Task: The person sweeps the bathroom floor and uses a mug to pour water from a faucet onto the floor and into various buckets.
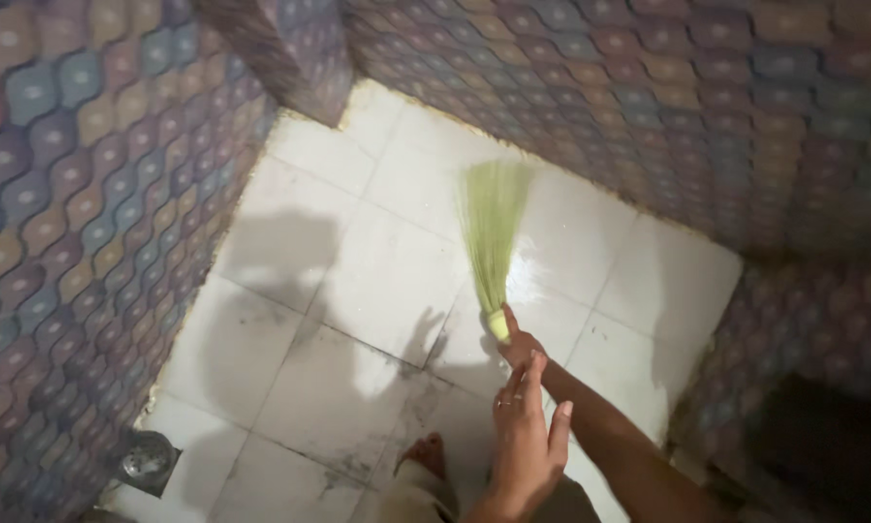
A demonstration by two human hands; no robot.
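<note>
My right hand (519, 346) reaches forward from the lower right and is closed around the base of a light green grass broom (492, 228). The broom's bristles fan out away from me over the white tiled floor (358, 281), near the far wall. My left hand (528, 438) hovers just below the right one. It wears a ring, its fingers are apart and it holds nothing. It lies over my right forearm in the picture; whether they touch I cannot tell. My bare foot (424, 453) stands on the floor at the bottom.
Walls of patterned multicolour tiles (77, 223) close in the floor on the left, back and right. A round metal floor drain (148, 460) sits in the lower left corner. Grey dirt marks stain the near tiles. A dark gap (823, 446) lies at the lower right.
</note>
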